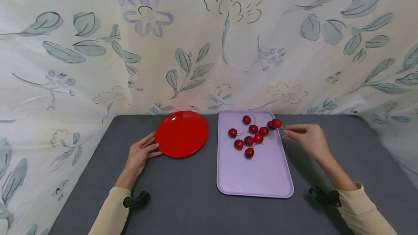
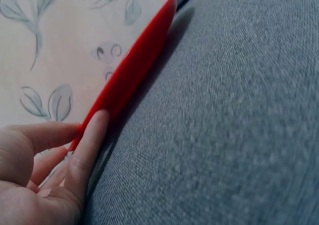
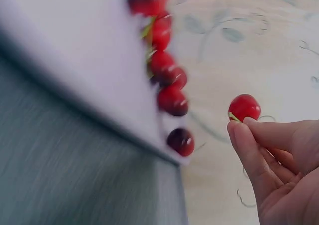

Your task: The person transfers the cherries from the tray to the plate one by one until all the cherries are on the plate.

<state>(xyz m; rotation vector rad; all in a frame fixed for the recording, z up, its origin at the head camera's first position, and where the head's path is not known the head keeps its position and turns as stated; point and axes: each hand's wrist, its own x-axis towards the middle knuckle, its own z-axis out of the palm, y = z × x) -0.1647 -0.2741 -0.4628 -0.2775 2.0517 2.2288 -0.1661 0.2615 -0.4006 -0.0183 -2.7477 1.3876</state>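
Observation:
On the left side of the table, my left hand point(image 1: 138, 157) grips the near-left rim of a shiny red plate point(image 1: 181, 134). The left wrist view shows the plate point(image 2: 132, 68) from its side, its rim between the fingers. My right hand point(image 1: 310, 140) pinches a cherry point(image 1: 276, 123) by its green stem, at the right edge of a lilac tray point(image 1: 251, 177). In the right wrist view this cherry point(image 3: 244, 108) hangs at the fingertips, apart from the others. Several dark red cherries point(image 1: 239, 144), some with stems, lie in the tray's far half.
A dark grey cloth point(image 1: 183, 198) covers the table. Behind it hangs a pale curtain point(image 1: 196, 39) with painted flowers and leaves, meeting the table's far edge. The tray stands right of the plate, with a narrow strip of cloth between them.

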